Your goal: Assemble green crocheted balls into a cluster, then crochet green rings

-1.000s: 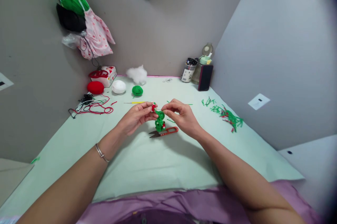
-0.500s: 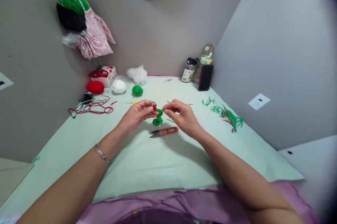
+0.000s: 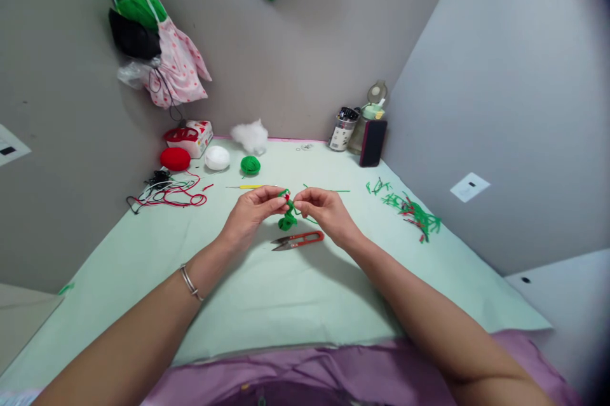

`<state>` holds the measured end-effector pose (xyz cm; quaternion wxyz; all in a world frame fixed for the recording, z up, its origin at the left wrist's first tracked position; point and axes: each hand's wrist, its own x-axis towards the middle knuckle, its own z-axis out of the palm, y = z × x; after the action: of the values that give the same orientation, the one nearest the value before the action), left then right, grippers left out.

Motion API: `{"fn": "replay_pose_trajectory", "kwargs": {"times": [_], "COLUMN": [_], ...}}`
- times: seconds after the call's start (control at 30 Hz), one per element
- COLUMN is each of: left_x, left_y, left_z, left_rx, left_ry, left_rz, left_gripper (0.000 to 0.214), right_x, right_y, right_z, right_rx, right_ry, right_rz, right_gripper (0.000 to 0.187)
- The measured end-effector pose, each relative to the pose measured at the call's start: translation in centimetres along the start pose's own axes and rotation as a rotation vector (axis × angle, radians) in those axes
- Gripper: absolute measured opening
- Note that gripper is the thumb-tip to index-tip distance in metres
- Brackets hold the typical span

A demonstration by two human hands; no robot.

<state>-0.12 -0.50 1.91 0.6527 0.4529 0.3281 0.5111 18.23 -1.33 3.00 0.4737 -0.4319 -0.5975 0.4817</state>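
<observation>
My left hand (image 3: 250, 215) is closed, its thumb and fingertips pinching a small green crocheted piece (image 3: 287, 222) with a red and white part at the top. The lower green part hangs in a curl below the fingers. Right beside it, my right hand (image 3: 324, 212) is closed in a pinch against the piece's right side; what lies between its fingertips is too small to make out. Thread snips (image 3: 298, 241) with orange handles lie on the table just below both hands. Behind my left hand is a yellow-handled crochet hook (image 3: 250, 187).
Red (image 3: 175, 159), white (image 3: 217, 157) and green (image 3: 250, 165) yarn balls sit at the back left, near white stuffing (image 3: 251, 136). Loose yarn (image 3: 171, 193) lies at left, green and red scraps (image 3: 414, 212) at right. A phone (image 3: 373, 143) leans by a pen cup (image 3: 342, 131).
My hands have come closer together. The crocheted piece has turned and shifted slightly right, and the thin light line seen between the fingertips no longer shows. The whole view has shifted slightly.
</observation>
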Motion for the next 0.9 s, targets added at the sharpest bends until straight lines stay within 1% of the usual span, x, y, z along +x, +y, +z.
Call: {"fn": "replay_pose_trajectory", "kwargs": {"times": [0.17, 0.23, 0.37, 0.5, 0.57, 0.63, 0.7, 0.77, 0.83, 0.9], "left_x": [0.0, 0.0, -0.1, -0.3, -0.5, -0.6, -0.7, -0.7, -0.6, -0.5], "left_y": [-0.8, -0.9, -0.7, -0.8, -0.8, -0.7, -0.6, -0.5, -0.6, -0.9], "left_z": [0.0, 0.1, 0.4, 0.7, 0.8, 1.0, 1.1, 1.0, 0.9, 0.7], "left_rx": [0.084, 0.054, -0.013, 0.072, 0.113, 0.125, 0.148, 0.178, 0.202, 0.226], "left_ry": [-0.047, -0.036, 0.005, -0.051, -0.085, -0.075, -0.051, -0.063, -0.127, -0.196], "left_rz": [0.018, 0.011, -0.009, -0.004, -0.007, -0.010, -0.008, -0.013, -0.033, -0.060], "left_gripper": [0.022, 0.024, 0.023, 0.021, 0.020, 0.018, 0.017, 0.017, 0.017, 0.018], "right_x": [-0.2, -0.3, -0.2, 0.0, 0.0, 0.1, 0.1, 0.1, 0.0, -0.1], "right_y": [-0.1, -0.2, -0.3, -0.2, -0.3, -0.6, -0.9, -1.2, -1.4, -1.3], "right_z": [0.3, 0.2, 0.0, 0.0, -0.3, -0.8, -1.4, -1.8, -1.8, -1.6], "right_rx": [0.051, 0.060, 0.093, 0.172, 0.170, 0.092, -0.046, -0.179, -0.249, -0.251], "right_ry": [-0.007, -0.024, -0.106, -0.119, -0.141, -0.133, -0.060, 0.016, 0.004, -0.052], "right_rz": [0.007, 0.008, 0.025, 0.027, 0.042, 0.024, -0.052, -0.135, -0.164, -0.154], "right_gripper": [0.016, 0.017, 0.025, 0.031, 0.031, 0.028, 0.024, 0.022, 0.020, 0.017]}}
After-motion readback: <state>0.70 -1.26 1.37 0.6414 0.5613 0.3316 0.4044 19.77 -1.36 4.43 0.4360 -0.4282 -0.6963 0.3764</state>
